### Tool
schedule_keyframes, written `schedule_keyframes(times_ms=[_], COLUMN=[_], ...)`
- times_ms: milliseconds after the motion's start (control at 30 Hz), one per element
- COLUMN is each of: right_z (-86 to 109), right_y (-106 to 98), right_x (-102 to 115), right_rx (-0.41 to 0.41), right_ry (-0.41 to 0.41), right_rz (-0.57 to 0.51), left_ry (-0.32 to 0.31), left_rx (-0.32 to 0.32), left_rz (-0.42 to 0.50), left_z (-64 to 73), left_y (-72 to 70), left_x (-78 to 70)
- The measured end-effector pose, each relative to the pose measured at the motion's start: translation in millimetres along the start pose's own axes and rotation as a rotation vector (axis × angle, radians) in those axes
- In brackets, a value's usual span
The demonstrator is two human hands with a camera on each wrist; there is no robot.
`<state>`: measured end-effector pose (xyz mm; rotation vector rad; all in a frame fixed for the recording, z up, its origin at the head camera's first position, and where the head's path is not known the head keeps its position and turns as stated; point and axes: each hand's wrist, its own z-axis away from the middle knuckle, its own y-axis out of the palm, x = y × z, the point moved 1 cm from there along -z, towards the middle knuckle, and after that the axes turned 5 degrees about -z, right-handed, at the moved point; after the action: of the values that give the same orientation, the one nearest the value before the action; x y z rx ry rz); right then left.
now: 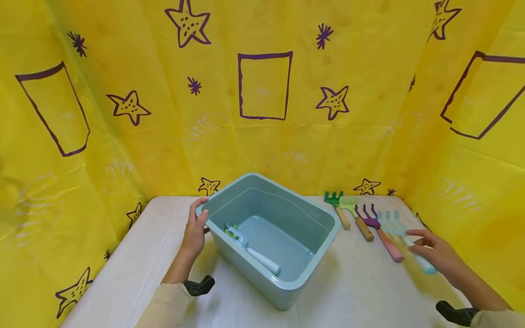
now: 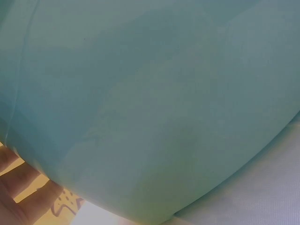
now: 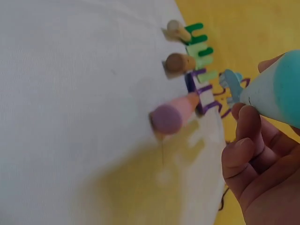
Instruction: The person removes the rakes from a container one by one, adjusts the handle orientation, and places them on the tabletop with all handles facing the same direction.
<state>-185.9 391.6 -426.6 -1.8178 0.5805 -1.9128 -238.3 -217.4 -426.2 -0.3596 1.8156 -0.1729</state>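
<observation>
A blue-green plastic bin [image 1: 262, 273] stands at an angle on the table. My left hand [image 1: 196, 232] grips its left rim; in the left wrist view the bin's wall [image 2: 154, 103] fills most of the picture, with fingers [image 2: 40, 199] at its edge. Inside lies a light blue garden tool [image 1: 262, 260] with a pale handle, a green piece [image 1: 231, 232] partly hidden by it. On the right, my right hand [image 1: 436, 253] pinches the handle of a light blue hand rake [image 1: 422, 262], held above the table in the right wrist view.
Left of that rake lie a purple hand rake [image 1: 389, 246] with a pink handle, a light green one [image 1: 362, 228] and a dark green one [image 1: 342, 217], both wooden-handled. A yellow patterned cloth [image 1: 262, 146] walls the white table [image 1: 344, 291] at the back and sides.
</observation>
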Motion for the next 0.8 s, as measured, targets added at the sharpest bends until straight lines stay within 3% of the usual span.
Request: schedule_keyframes(times_ms=[167, 400, 500, 733, 800], right_z=[-0.6, -1.3, -0.3, -4.0, -6.1], right_y=[-7.3, -13.4, -13.6, -13.3, -12.6], right_x=[-15.4, -41.0, -47.9, -62.3, -65.8], right_rx=[0.027, 0.042, 0.046, 0.046, 0.034], right_ry=[0.048, 0.082, 0.081, 0.111, 0.115], right_rz=[0.011, 0.004, 0.003, 0.024, 0.051], left_ry=[-0.004, -0.003, 0.001, -0.007, 0.005], left_rx=[0.005, 0.025, 0.015, 0.023, 0.014], left_rz=[0.011, 0.027, 0.019, 0.019, 0.024], left_z=[0.7, 9.9, 6.6, 6.4, 2.3], left_y=[-0.8, -1.9, -1.1, -1.1, -0.5], left_x=[-1.4, -28.7, -18.6, -19.2, -8.2])
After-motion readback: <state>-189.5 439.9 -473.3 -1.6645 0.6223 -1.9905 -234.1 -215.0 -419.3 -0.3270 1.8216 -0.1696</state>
